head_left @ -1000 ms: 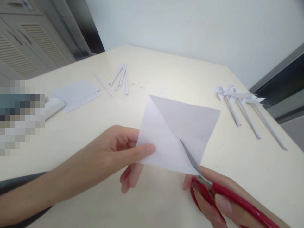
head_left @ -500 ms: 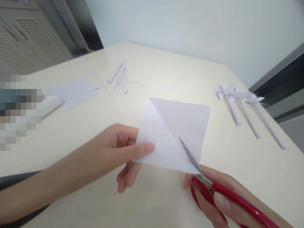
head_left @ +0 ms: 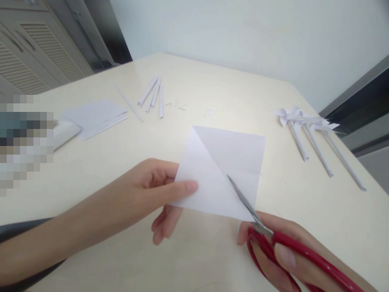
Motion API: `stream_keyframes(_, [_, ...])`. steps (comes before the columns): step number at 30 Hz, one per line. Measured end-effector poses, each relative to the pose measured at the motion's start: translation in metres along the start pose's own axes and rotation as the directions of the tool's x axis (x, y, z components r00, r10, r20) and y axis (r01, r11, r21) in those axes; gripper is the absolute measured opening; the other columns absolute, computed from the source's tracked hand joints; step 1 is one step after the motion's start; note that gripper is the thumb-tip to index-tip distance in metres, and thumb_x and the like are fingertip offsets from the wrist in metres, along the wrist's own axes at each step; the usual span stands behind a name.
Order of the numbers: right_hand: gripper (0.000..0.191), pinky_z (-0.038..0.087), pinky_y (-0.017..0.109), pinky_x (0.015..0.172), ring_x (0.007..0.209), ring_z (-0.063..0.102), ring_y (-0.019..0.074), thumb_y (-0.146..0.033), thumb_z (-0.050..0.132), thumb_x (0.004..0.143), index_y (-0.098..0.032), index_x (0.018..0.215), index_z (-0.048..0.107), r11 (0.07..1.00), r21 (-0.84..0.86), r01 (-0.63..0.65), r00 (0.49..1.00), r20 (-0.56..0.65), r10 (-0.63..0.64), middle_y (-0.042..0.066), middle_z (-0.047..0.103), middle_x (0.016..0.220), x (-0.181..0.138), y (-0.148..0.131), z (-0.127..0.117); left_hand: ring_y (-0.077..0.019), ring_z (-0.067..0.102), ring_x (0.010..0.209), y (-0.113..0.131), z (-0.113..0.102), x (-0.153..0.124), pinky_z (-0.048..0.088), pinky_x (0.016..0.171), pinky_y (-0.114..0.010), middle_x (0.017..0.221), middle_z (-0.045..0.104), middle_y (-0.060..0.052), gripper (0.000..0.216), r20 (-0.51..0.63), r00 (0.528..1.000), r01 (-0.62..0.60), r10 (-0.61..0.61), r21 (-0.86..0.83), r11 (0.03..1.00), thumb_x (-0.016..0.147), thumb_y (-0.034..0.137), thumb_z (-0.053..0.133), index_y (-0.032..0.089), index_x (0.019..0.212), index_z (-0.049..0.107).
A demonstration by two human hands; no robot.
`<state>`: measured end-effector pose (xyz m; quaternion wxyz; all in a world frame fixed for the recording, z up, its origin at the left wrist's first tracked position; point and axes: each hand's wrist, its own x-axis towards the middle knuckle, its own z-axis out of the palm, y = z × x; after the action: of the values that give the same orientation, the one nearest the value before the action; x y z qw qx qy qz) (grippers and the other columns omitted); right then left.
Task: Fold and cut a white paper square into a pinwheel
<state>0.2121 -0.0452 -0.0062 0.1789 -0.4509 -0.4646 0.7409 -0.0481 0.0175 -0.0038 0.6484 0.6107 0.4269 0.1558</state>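
Note:
A square sheet of white paper (head_left: 197, 162) with a diagonal crease is held above the table by my left hand (head_left: 164, 186), thumb on top and fingers beneath its left edge. My right hand (head_left: 282, 251) grips red-handled scissors (head_left: 261, 231). Their blades lie along the crease at the sheet's lower right corner, pointing up and left toward the middle. The lower blade is hidden behind the paper. My right index finger runs along the far side of the scissors, by the corner.
Several rolled paper sticks (head_left: 161, 101) and one thin stick (head_left: 129, 102) lie at the back, beside tiny paper scraps (head_left: 178, 105). A stack of paper sheets (head_left: 94, 115) is at the left. Paper pinwheels (head_left: 299, 138) on sticks lie at the right.
The paper's right edge has shifted slightly left, while the scissors have moved only a little. Both hands keep their holds.

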Motion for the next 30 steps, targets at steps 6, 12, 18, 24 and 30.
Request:
stream_keyframes(6, [0.044,0.047,0.032,0.078,0.082,0.055,0.0203,-0.060,0.051,0.080,-0.020,0.097,0.059,0.991,-0.135,-0.002,0.996,-0.092,-0.011,0.008,0.058,0.088,-0.002,-0.005,0.004,-0.0080,0.051,0.038,0.005,0.002,0.000,0.041,0.042,-0.015,0.042,0.058,0.003,0.039,0.050,0.996,0.079,-0.078,-0.015,0.997,0.087,0.039,0.049,0.018,0.055,0.058])
stream_keyframes(12, [0.043,0.048,0.034,0.080,0.084,0.056,0.0223,-0.060,0.049,0.080,-0.021,0.094,0.060,0.986,-0.164,0.040,0.993,-0.103,-0.058,0.008,0.059,0.089,-0.001,-0.005,0.005,-0.0083,0.052,0.038,0.008,0.003,0.000,0.042,0.043,-0.015,0.042,0.059,0.003,0.040,0.044,0.994,0.102,-0.101,-0.019,0.995,0.086,0.040,0.050,0.018,0.055,0.059])
stream_keyframes(18, [0.048,0.045,0.025,0.058,0.058,0.045,0.0125,-0.063,0.048,0.079,-0.020,0.095,0.059,0.994,-0.106,-0.011,0.998,-0.063,0.004,0.000,0.046,0.066,0.000,-0.003,0.007,-0.0083,0.052,0.038,0.002,0.003,0.001,0.042,0.043,-0.016,0.042,0.059,0.003,0.039,0.055,0.997,0.053,-0.051,-0.043,0.998,0.088,0.037,0.048,0.018,0.056,0.059])
stream_keyframes(24, [0.051,0.028,0.020,0.041,0.044,0.024,0.0064,-0.067,0.050,0.076,-0.020,0.095,0.055,0.999,0.037,0.001,0.999,-0.046,0.000,-0.006,0.031,0.056,0.004,0.005,0.010,-0.0083,0.052,0.038,0.002,0.003,0.001,0.041,0.042,-0.016,0.042,0.058,0.003,0.041,0.055,0.998,0.039,-0.037,-0.037,0.999,0.088,0.037,0.047,0.018,0.054,0.058])
stream_keyframes(30, [0.048,0.019,0.022,0.039,0.043,0.023,0.0068,-0.065,0.047,0.080,-0.020,0.097,0.052,0.996,0.053,-0.066,0.998,0.028,0.064,-0.007,0.026,0.051,0.000,-0.006,0.010,-0.0083,0.052,0.038,0.000,0.003,-0.001,0.042,0.044,-0.016,0.043,0.059,0.003,0.040,0.066,0.997,0.044,-0.042,-0.029,0.999,0.088,0.037,0.047,0.018,0.055,0.059])
